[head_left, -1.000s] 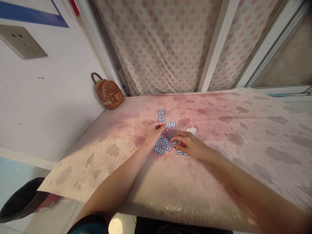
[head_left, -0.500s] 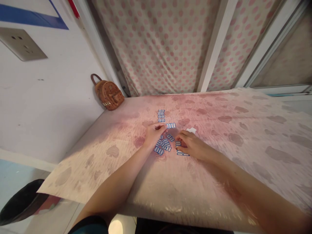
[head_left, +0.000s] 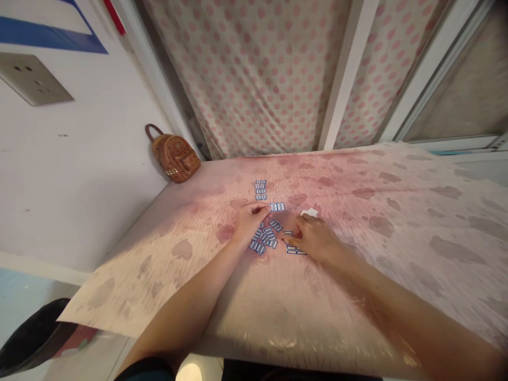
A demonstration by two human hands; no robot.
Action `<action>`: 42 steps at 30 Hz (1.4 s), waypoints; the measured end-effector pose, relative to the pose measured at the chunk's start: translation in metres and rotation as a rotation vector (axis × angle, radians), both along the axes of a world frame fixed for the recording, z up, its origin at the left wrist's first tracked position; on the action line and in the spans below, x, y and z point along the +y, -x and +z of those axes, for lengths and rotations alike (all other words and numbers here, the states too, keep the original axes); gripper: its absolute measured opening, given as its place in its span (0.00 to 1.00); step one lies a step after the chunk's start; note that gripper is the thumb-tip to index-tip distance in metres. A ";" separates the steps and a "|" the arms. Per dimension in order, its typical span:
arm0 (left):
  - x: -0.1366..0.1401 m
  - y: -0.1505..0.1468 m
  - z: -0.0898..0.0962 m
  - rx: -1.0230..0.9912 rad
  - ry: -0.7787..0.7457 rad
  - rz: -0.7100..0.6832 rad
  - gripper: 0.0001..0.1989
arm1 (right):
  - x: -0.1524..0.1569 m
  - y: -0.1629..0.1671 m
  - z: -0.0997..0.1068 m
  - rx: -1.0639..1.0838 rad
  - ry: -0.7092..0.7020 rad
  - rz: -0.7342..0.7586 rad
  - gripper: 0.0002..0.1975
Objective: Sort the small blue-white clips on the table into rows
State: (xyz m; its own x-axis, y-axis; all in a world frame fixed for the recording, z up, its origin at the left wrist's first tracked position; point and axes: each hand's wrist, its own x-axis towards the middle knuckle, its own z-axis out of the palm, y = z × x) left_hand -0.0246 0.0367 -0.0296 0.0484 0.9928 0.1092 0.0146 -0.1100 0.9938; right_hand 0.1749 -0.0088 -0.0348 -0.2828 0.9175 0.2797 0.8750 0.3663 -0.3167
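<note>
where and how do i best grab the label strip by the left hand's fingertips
Pinch the label strip at its right end, coming from the right, would be my guess. It looks thin and flat, the left hand appears to pinch its left end, and a pile of labels crowds the near side.

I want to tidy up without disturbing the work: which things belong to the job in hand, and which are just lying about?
Job in hand:
blue-edged strip at the left hand's fingertips
blue-edged pile between the hands
blue-edged rows beyond the left hand
blue-edged pieces by the right hand

Apparently lying about:
backpack
white paper, use unclear
</note>
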 end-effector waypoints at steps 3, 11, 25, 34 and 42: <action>-0.002 -0.002 0.003 -0.018 0.006 -0.001 0.09 | -0.003 0.007 0.001 -0.007 -0.022 -0.005 0.14; -0.002 -0.003 0.003 -0.039 0.016 0.003 0.08 | -0.005 0.014 0.002 0.140 0.029 0.077 0.12; -0.011 -0.006 0.011 0.107 -0.078 -0.028 0.08 | -0.010 0.002 0.027 0.622 -0.075 0.019 0.08; -0.025 -0.019 0.016 0.102 -0.101 -0.075 0.07 | -0.011 0.004 0.025 0.599 -0.069 -0.121 0.04; -0.029 -0.021 0.017 0.100 -0.086 -0.113 0.08 | -0.012 0.006 0.027 0.565 -0.107 -0.092 0.04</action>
State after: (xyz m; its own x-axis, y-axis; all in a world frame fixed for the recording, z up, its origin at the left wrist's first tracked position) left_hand -0.0036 0.0077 -0.0121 0.1743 0.9676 0.1824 0.0961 -0.2011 0.9748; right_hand 0.1687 -0.0206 -0.0080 0.0168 0.8898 0.4561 0.6111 0.3519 -0.7090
